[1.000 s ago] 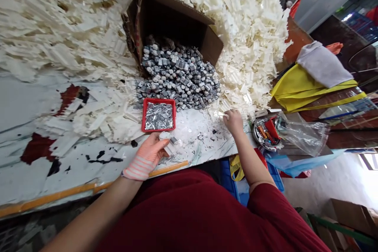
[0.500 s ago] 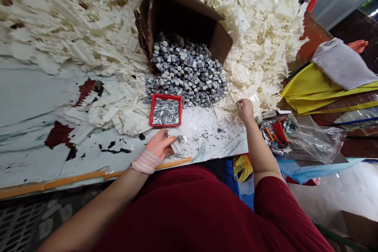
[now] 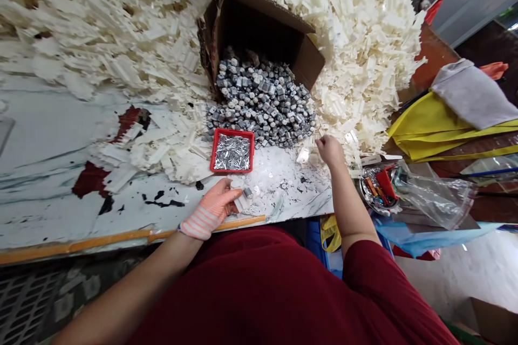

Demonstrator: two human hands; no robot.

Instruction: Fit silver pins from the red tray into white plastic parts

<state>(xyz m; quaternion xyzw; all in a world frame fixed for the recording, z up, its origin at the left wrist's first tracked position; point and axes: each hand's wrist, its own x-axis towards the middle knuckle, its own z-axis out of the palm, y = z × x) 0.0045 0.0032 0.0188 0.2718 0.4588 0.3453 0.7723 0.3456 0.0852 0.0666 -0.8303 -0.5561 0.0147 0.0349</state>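
Observation:
My left hand [image 3: 214,206], in an orange and white striped glove, is closed on a white plastic piece [image 3: 242,204] with a small grey block [image 3: 247,192] at its upper end, near the table's front edge. Just beyond it is a red tray [image 3: 212,157] full of thin metal pins [image 3: 232,153]. My bare right hand [image 3: 331,151] is closed in a pinch at the right end of a heap of small grey and white blocks [image 3: 265,99]. Whatever its fingertips hold, if anything, is hidden. A loose white plastic piece [image 3: 302,155] lies just left of that hand.
A cardboard box [image 3: 318,64] lies on its side behind the grey blocks. Large heaps of white plastic pieces [image 3: 364,48] surround it. At right are a round container [image 3: 362,186] of tools and a clear plastic bag [image 3: 441,202]. Beyond lies yellow cloth [image 3: 421,126].
My right hand has moved left across the table, away from the white heap's edge. The left hand stays almost still with its piece. The whole view has shifted slightly.

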